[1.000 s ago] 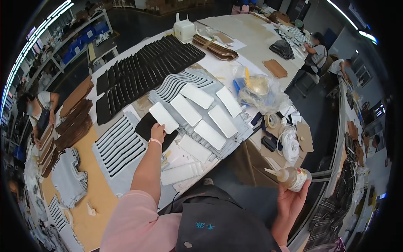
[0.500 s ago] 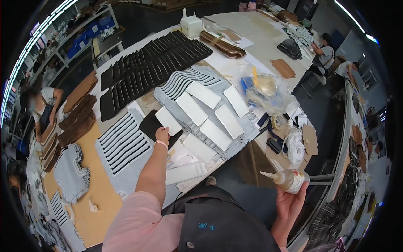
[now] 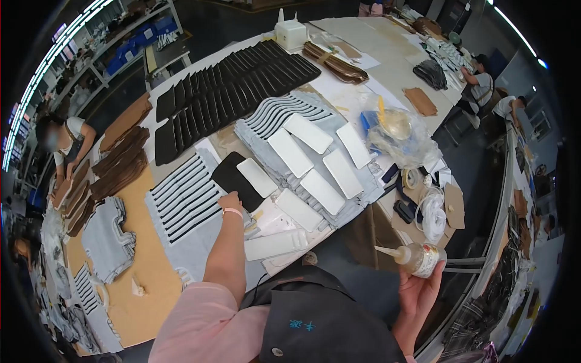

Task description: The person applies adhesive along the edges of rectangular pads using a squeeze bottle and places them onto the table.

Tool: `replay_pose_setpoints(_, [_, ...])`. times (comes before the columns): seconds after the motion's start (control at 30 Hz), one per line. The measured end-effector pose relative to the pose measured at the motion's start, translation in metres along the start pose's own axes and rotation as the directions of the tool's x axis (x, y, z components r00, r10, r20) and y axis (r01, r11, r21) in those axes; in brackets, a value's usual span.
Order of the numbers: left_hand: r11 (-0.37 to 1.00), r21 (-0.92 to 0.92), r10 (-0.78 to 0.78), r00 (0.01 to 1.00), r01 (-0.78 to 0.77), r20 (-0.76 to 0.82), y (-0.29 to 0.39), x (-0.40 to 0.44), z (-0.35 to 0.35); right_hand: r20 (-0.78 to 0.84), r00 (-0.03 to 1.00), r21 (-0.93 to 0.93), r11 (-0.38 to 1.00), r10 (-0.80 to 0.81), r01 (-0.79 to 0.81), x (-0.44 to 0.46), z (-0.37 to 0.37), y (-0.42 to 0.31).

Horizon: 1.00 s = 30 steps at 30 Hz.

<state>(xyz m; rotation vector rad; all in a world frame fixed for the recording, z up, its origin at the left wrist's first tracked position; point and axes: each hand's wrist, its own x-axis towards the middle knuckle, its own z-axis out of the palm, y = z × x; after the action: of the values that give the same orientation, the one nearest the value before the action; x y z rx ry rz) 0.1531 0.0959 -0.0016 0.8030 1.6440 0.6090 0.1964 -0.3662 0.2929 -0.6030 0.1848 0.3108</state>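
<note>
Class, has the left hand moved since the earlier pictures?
Yes: judged against the striped grey stack, the left hand has moved toward the wearer, off the white panel.

Open room is lying over the black panel (image 3: 227,173) by my left hand (image 3: 230,201). White panels (image 3: 299,210) are crowding its right, striped grey pieces (image 3: 181,202) its left.

Print on the bottle (image 3: 422,260) is too small to read. A white pad (image 3: 256,177) partly hides the black piece (image 3: 227,172); the lower edge crops the apron (image 3: 327,323).
</note>
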Motion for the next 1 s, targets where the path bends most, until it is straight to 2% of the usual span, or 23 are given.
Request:
replay_pose_setpoints(0.07, [0.997, 0.033, -0.066, 0.994, 0.063, 0.09, -0.006, 0.031, 0.006, 0.02, 1.0, 0.003, 1.0, 0.001, -0.001, -0.001, 0.0, 0.001])
replay_pose_setpoints(0.1, [0.874, 0.414, 0.177, 0.96, -0.255, 0.217, -0.006, 0.035, 0.001, 0.013, 1.0, 0.007, 1.0, -0.001, 0.001, -0.001, 0.001, 0.001])
replay_pose_setpoints(0.13, [0.523, 0.668, 0.327, 0.848, -0.529, 0.416, -0.007, 0.038, -0.007, 0.004, 1.0, 0.011, 1.0, -0.003, 0.003, -0.002, 0.001, 0.002])
replay_pose_setpoints(0.17, [0.04, 0.725, 0.346, 0.69, -0.687, 0.635, -0.004, 0.035, -0.013, -0.005, 1.0, 0.015, 1.0, -0.004, 0.004, -0.004, 0.001, 0.002])
replay_pose_setpoints(0.27, [-0.104, 0.774, 0.17, 0.756, -0.625, 0.633, 0.01, 0.038, 0.0, -0.026, 1.0, 0.02, 1.0, -0.007, 0.008, -0.006, -0.001, 0.002])
replay_pose_setpoints(0.3, [-0.074, 0.774, 0.199, 0.752, -0.628, 0.629, 0.015, 0.027, -0.002, -0.029, 0.999, 0.001, 1.0, -0.014, 0.014, -0.006, 0.0, 0.002])
replay_pose_setpoints(0.37, [0.402, 0.724, 0.253, 0.828, -0.561, 0.501, -0.026, 0.097, 0.022, -0.035, 0.999, -0.036, 0.999, -0.029, 0.028, -0.008, 0.0, 0.002])
replay_pose_setpoints(0.43, [0.738, 0.562, 0.2, 0.917, -0.373, 0.346, -0.027, 0.099, 0.033, -0.054, 0.998, -0.029, 0.999, -0.034, 0.032, -0.009, 0.0, 0.002])
replay_pose_setpoints(0.47, [0.861, 0.429, 0.17, 0.949, -0.274, 0.265, -0.028, 0.099, 0.038, -0.062, 0.998, -0.025, 0.999, -0.034, 0.033, -0.009, 0.0, 0.003])
replay_pose_setpoints(0.53, [0.971, 0.231, 0.042, 0.997, -0.056, 0.067, 0.01, 0.026, 0.024, -0.029, 0.999, -0.042, 0.999, -0.029, 0.028, -0.009, -0.002, 0.002])
replay_pose_setpoints(0.57, [0.903, 0.291, 0.25, 0.937, -0.316, 0.245, 0.01, 0.022, 0.014, -0.015, 1.0, -0.051, 0.998, -0.027, 0.026, -0.009, -0.003, 0.003])
replay_pose_setpoints(0.63, [0.749, 0.382, 0.508, 0.839, -0.542, 0.196, 0.025, -0.011, -0.005, -0.045, 0.999, -0.017, 1.0, -0.022, 0.021, -0.01, 0.002, 0.005])
replay_pose_setpoints(0.67, [0.645, 0.43, 0.622, 0.761, -0.631, 0.183, 0.031, -0.026, -0.014, -0.062, 0.998, 0.0, 1.0, -0.019, 0.019, -0.011, 0.004, 0.006])
replay_pose_setpoints(0.7, [0.599, 0.432, 0.686, 0.71, -0.675, 0.159, 0.033, -0.029, -0.023, -0.05, 0.999, -0.004, 1.0, -0.014, 0.014, -0.011, 0.004, 0.007])
replay_pose_setpoints(0.8, [0.538, 0.459, 0.746, 0.653, -0.707, 0.131, 0.044, -0.032, -0.056, -0.018, 1.0, -0.022, 1.0, -0.003, 0.003, -0.01, 0.004, 0.01])
replay_pose_setpoints(0.87, [0.569, 0.401, 0.738, 0.661, -0.718, 0.136, 0.058, -0.049, -0.083, -0.008, 1.0, -0.045, 0.999, -0.001, 0.001, -0.009, 0.006, 0.014])
replay_pose_setpoints(1.0, [0.637, 0.165, 0.72, 0.657, -0.753, 0.223, 0.081, -0.097, -0.128, 0.018, 1.0, -0.01, 1.0, 0.026, -0.026, -0.008, 0.008, 0.022])
